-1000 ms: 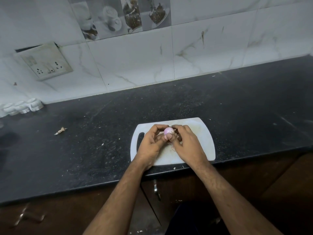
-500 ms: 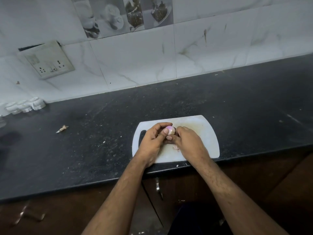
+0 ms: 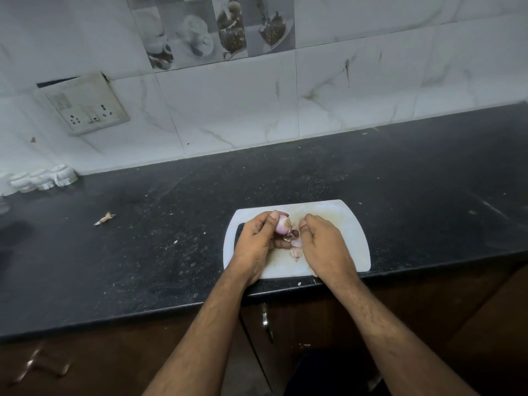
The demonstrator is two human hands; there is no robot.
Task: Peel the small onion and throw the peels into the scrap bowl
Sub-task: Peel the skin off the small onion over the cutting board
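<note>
White marble-look wall tiles (image 3: 228,110), socket plate (image 3: 85,105) on left; dark speckled counter (image 3: 143,252); dim light.

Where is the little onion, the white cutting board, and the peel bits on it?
Small onion (image 3: 281,226), head view, on its pink side.
Cutting board (image 3: 347,224), head view, on its bare right part.
Peel bits (image 3: 296,252), head view, on the pale piece between the hands.

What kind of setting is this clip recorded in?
Most likely a home kitchen: a dark stone countertop against a marble-look tiled wall, and a white cutting board where the left hand holds a small onion.
</note>
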